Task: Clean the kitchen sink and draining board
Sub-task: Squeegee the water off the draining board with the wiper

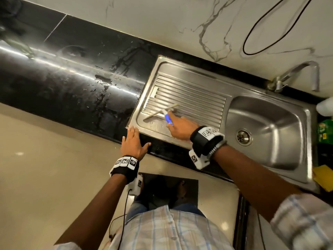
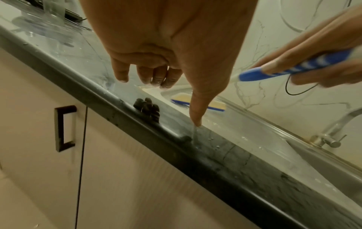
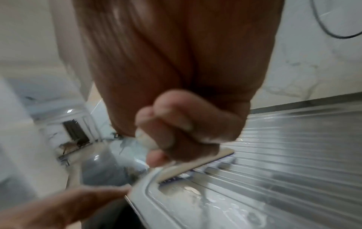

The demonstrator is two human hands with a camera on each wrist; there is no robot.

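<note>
A steel sink unit has a ribbed draining board [image 1: 189, 94] on the left and a bowl [image 1: 270, 134] on the right. My right hand [image 1: 182, 129] grips the blue-and-white handle [image 1: 169, 120] of a small squeegee, whose cream blade [image 1: 160, 111] lies across the board's front left corner. In the right wrist view the fingers [image 3: 184, 128] curl round the handle above the blade [image 3: 195, 164], with soapy smears on the steel. My left hand [image 1: 134, 141] rests open on the black counter edge by the board's corner, its thumb [image 2: 195, 114] touching the counter.
A wet black countertop [image 1: 72, 78] stretches left of the sink. A tap [image 1: 297, 74] stands behind the bowl, and a black cable [image 1: 270, 33] loops on the marble wall. A green packet [image 1: 324, 132] and a yellow cloth [image 1: 324, 177] sit at the right. Cabinet doors [image 2: 68, 155] are below.
</note>
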